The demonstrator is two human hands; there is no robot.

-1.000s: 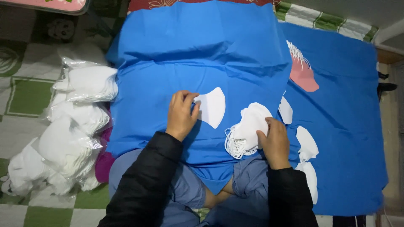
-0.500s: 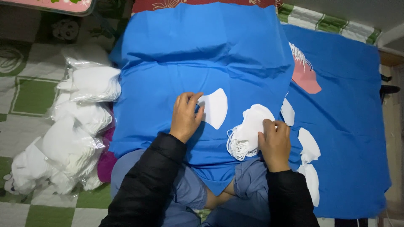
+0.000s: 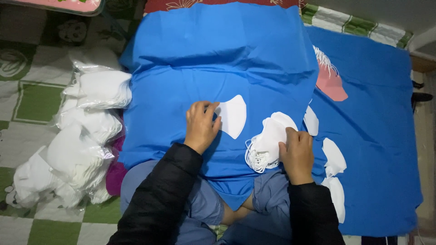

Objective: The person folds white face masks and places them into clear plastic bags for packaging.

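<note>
Hands on white masks over a blue cloth

Left hand (image 3: 201,127) lies flat, fingers together, pressing the edge of a single white mask (image 3: 232,116) mid-cloth (image 3: 218,59); right hand (image 3: 297,153) rests with fingers curled on the mask stack (image 3: 268,138) near the cloth's right edge

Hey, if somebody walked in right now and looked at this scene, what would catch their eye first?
First, the bright blue cloth spread across the middle, with both hands on it. The left hand presses the edge of a single flat white face mask, while the right hand rests on a pile of white face masks with elastic loops. At the left, on the green checked floor, lie clear plastic bags stuffed with white masks.
</note>
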